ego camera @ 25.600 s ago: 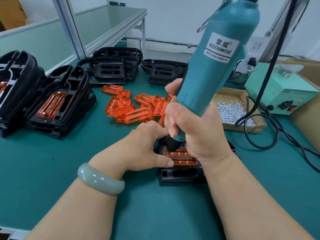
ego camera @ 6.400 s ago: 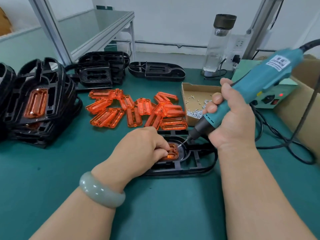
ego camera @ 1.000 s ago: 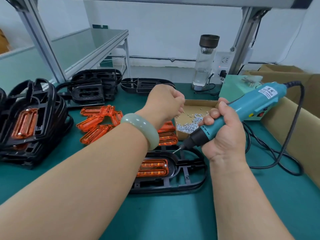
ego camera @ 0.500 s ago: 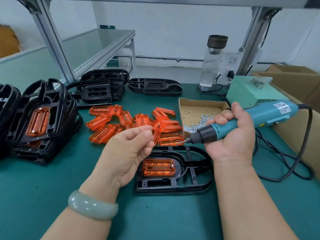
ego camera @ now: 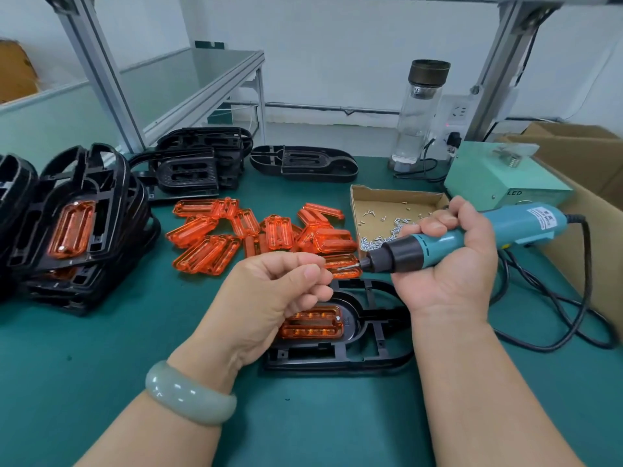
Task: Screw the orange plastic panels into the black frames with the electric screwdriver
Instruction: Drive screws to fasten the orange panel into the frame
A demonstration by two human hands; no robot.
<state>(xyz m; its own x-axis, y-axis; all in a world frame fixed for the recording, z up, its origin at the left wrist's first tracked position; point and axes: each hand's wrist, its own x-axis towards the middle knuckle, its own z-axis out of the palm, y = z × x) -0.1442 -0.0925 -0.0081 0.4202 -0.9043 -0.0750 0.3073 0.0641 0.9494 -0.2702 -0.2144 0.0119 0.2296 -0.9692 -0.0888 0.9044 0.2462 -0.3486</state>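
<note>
We identify the mat (ego camera: pixel 101 382) as plain dark teal. The frame (ego camera: pixel 371 353) lying on it is black; the panel (ego camera: pixel 313 326) set in it is clear orange with fine ribbed lines. We note the same orange on the loose panels (ego camera: pixel 256 230) and the same black on the stacked frames (ego camera: pixel 101 183). The screwdriver (ego camera: pixel 519 227) has a teal body, a black collar and a white label; its cable (ego camera: pixel 588 271) is black. The screws (ego camera: pixel 372 242) are silver, in a brown cardboard tray (ego camera: pixel 381 202). The bracelet (ego camera: pixel 188 396) is pale milky green, the power box (ego camera: pixel 488 176) pale green, and the bottle (ego camera: pixel 419 123) clear with a dark cap.
</note>
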